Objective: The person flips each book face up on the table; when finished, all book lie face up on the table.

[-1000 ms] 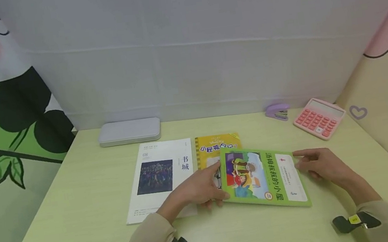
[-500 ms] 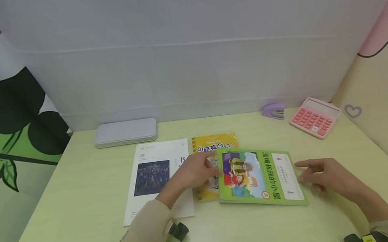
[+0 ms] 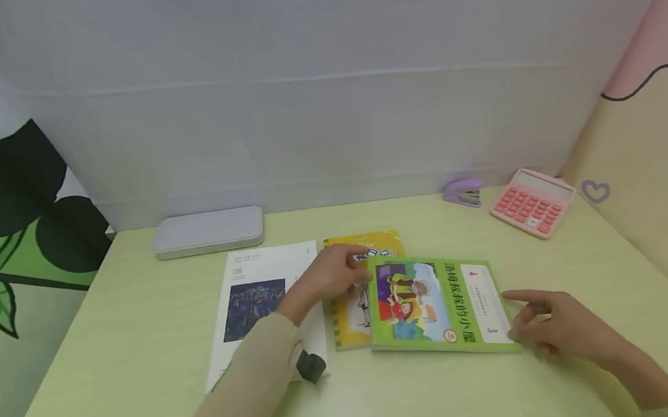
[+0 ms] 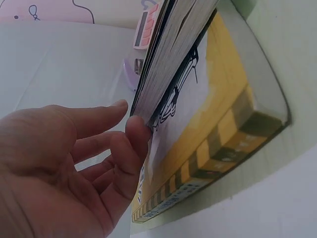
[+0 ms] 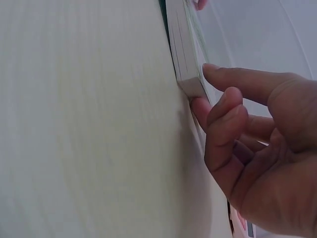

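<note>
A green picture book [image 3: 435,304] lies flat on the pale green table [image 3: 113,407], overlapping a yellow book [image 3: 354,311]. My left hand [image 3: 348,270] reaches over the yellow book. In the left wrist view its relaxed fingertips [image 4: 136,126] touch the green book's page edge [image 4: 166,59] at the far left corner, above the yellow book [image 4: 218,144]. My right hand [image 3: 519,318] sits at the green book's near right corner. In the right wrist view its loosely bent fingers [image 5: 213,101] touch that corner [image 5: 185,69]. Neither hand grips anything.
A white magazine [image 3: 258,303] lies left of the yellow book, under my left forearm. Along the back wall are a grey flat case [image 3: 208,231], a purple stapler [image 3: 463,193] and a pink calculator [image 3: 531,202].
The green book has slid left and toward me, further over the yellow book. My left hand moved up its left edge to the far corner; my right hand dropped to the near right corner.
</note>
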A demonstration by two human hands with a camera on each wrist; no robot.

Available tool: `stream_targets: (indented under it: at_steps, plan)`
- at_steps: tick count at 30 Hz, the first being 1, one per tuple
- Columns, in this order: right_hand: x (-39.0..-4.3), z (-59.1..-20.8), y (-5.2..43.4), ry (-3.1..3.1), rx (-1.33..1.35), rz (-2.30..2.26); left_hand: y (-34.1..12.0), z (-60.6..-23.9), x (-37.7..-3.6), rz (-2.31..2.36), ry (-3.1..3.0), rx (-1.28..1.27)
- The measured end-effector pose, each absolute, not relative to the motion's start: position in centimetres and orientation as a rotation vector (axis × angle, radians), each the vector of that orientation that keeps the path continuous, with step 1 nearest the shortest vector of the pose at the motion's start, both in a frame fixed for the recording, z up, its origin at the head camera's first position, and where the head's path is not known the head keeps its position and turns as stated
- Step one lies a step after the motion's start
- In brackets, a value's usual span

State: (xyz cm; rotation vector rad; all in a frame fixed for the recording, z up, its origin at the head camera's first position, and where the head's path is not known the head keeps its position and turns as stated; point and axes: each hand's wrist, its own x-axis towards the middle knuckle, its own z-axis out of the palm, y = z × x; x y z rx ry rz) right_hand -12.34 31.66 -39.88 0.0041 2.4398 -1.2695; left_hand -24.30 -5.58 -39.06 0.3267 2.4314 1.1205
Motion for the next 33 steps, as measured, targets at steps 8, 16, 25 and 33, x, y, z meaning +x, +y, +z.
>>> stream_targets:
  at_steps: [8, 16, 25, 33]
  plan:
    - [-11.85, -40.07, 31.39, 2.461, 0.000, -1.251, -5.44, -39.40, -24.77, 1.152, 2.410, 0.310]
    - [-11.41, -40.17, 31.38, 2.427, -0.014, -1.257, -5.38, -39.47, -24.84, 1.167, 2.401, 0.295]
    - [-11.23, -40.25, 31.30, 2.414, -0.038, -1.260, -5.38, -39.36, -24.79, 1.161, 2.406, 0.309]
    - [-11.25, -40.11, 31.42, 2.420, -0.014, -1.247, -5.25, -39.37, -24.68, 1.156, 2.407, 0.293]
